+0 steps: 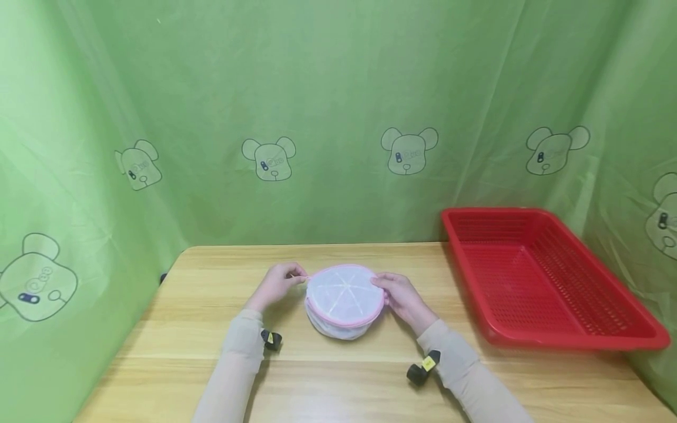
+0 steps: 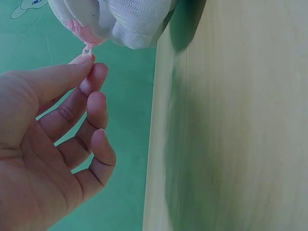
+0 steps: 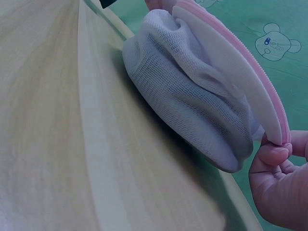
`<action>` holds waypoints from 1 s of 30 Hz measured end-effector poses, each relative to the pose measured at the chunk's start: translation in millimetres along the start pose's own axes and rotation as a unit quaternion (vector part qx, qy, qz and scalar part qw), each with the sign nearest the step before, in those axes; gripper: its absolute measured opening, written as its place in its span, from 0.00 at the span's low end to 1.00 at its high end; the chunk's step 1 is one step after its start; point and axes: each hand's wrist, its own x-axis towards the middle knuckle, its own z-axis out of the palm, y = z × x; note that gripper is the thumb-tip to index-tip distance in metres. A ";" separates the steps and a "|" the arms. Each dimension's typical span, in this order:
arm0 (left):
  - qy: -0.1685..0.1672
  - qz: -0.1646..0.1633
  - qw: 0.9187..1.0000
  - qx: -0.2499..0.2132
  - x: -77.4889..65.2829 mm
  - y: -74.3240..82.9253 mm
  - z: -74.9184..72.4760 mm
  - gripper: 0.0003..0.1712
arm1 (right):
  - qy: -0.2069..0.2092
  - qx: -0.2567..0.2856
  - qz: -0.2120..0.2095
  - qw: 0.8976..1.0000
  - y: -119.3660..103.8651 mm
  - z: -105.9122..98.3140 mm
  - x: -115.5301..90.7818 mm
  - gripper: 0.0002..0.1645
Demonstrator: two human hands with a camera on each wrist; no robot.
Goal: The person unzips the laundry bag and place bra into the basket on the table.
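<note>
A round white mesh laundry bag (image 1: 346, 294) with a pink zipper edge sits on the wooden table, its lid marked by pale strips that cross at the centre. My left hand (image 1: 279, 285) pinches the small pale zipper pull (image 2: 87, 50) between thumb and forefinger at the bag's left side; the other fingers curl loosely. At the opposite side, my right hand (image 1: 402, 296) pinches the pink zippered rim (image 3: 284, 126) between thumb and fingers. In the right wrist view the mesh side (image 3: 187, 91) hangs in soft folds below the rim.
A large red plastic basket (image 1: 476, 294) with slotted walls stands at the table's right. Green curtains (image 1: 338, 76) printed with bear heads surround the table on the back and both sides. Each wrist carries a small black camera (image 1: 419, 375).
</note>
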 end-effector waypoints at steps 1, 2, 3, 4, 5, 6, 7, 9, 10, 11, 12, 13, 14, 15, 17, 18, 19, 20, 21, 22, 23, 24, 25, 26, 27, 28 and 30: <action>-0.001 0.000 1.000 -0.001 -0.1 0.1 -0.2 0.04 | 0.001 -0.001 0.000 1.000 0.0 0.1 0.0 0.11; -0.001 0.001 1.000 0.000 -0.1 0.1 -0.3 0.04 | 0.001 -0.003 0.000 1.000 0.1 0.1 0.1 0.11; -0.002 0.001 1.000 -0.001 -0.1 0.1 -0.5 0.04 | 0.002 -0.002 0.001 1.000 0.1 0.0 0.3 0.10; -0.002 0.002 1.000 -0.001 -0.1 -0.1 -0.7 0.04 | 0.003 -0.002 0.001 1.000 0.1 0.1 0.4 0.10; -0.002 0.003 1.000 -0.001 -0.1 -0.4 -1.0 0.04 | 0.005 0.000 0.002 1.000 -0.1 0.2 0.5 0.09; -0.002 0.003 1.000 -0.001 -0.1 -0.8 -1.4 0.04 | 0.006 0.001 0.003 1.000 -0.2 0.3 0.7 0.09; -0.002 0.004 1.000 0.000 -0.2 -1.1 -1.7 0.03 | 0.006 0.001 0.004 1.000 -0.4 0.2 0.9 0.08; -0.002 0.006 1.000 0.002 -0.4 -1.7 -2.4 0.03 | 0.007 0.003 0.004 1.000 -0.9 0.4 1.2 0.08; -0.001 0.007 1.000 0.003 -0.6 -2.1 -2.7 0.03 | 0.007 0.005 0.004 1.000 -1.2 0.7 1.0 0.08; -0.002 0.007 1.000 0.003 -0.9 -2.4 -2.9 0.03 | 0.008 0.006 0.004 1.000 -1.5 0.9 0.9 0.08; -0.002 0.008 1.000 0.002 -1.1 -2.4 -3.1 0.03 | 0.006 0.005 0.004 1.000 -1.6 0.9 0.9 0.08; -0.003 0.008 1.000 0.002 -1.2 -2.5 -3.2 0.03 | 0.004 0.006 0.003 1.000 -1.8 0.9 0.7 0.08; -0.003 0.009 1.000 0.002 -1.4 -2.7 -3.3 0.03 | 0.004 0.007 0.003 1.000 -1.9 1.0 0.6 0.08; -0.004 0.009 1.000 0.001 -1.6 -2.9 -3.5 0.03 | 0.004 0.009 0.003 1.000 -2.0 1.0 0.5 0.08; -0.005 0.009 1.000 0.002 -1.7 -3.1 -3.6 0.03 | 0.005 0.012 0.003 1.000 -1.8 0.9 0.5 0.08; -0.006 0.009 1.000 0.003 -1.8 -3.1 -3.7 0.03 | 0.005 0.012 0.004 1.000 -1.8 0.9 0.4 0.07; -0.006 0.010 1.000 0.005 -1.8 -3.2 -3.8 0.03 | 0.006 0.012 0.005 1.000 -1.7 0.9 0.5 0.07; -0.006 0.011 1.000 0.007 -1.9 -3.3 -3.9 0.03 | 0.009 0.013 0.005 1.000 -1.8 1.1 0.4 0.07; -0.007 0.012 1.000 0.009 -2.0 -3.1 -4.1 0.03 | 0.010 0.012 0.006 1.000 -1.8 1.1 0.4 0.07; -0.007 0.013 1.000 0.010 -2.2 -2.9 -4.3 0.03 | 0.010 0.011 0.006 1.000 -1.7 1.1 0.5 0.07; -0.008 0.014 1.000 0.011 -2.5 -2.6 -4.5 0.03 | 0.010 0.010 0.007 1.000 -1.7 1.0 0.5 0.07; -0.008 0.015 1.000 0.011 -2.9 -2.2 -4.7 0.03 | 0.011 0.010 0.006 1.000 -1.5 0.8 0.7 0.07; -0.009 0.016 1.000 0.012 -3.4 -1.7 -4.9 0.03 | 0.013 0.011 0.006 1.000 -1.5 0.7 0.7 0.07; -0.009 0.016 1.000 0.010 -4.0 -1.2 -5.2 0.03 | 0.013 0.010 0.006 1.000 -1.4 0.5 0.8 0.07; -0.010 0.015 1.000 0.008 -4.6 -0.7 -5.5 0.03 | 0.011 0.009 0.005 1.000 -1.2 0.0 1.1 0.07; -0.011 0.014 1.000 0.006 -5.2 -0.2 -5.7 0.03 | 0.011 0.009 0.005 1.000 -1.0 -0.3 1.3 0.07; -0.012 0.011 1.000 0.004 -6.4 0.3 -6.0 0.03 | 0.011 0.008 0.003 1.000 -0.9 -0.6 1.4 0.07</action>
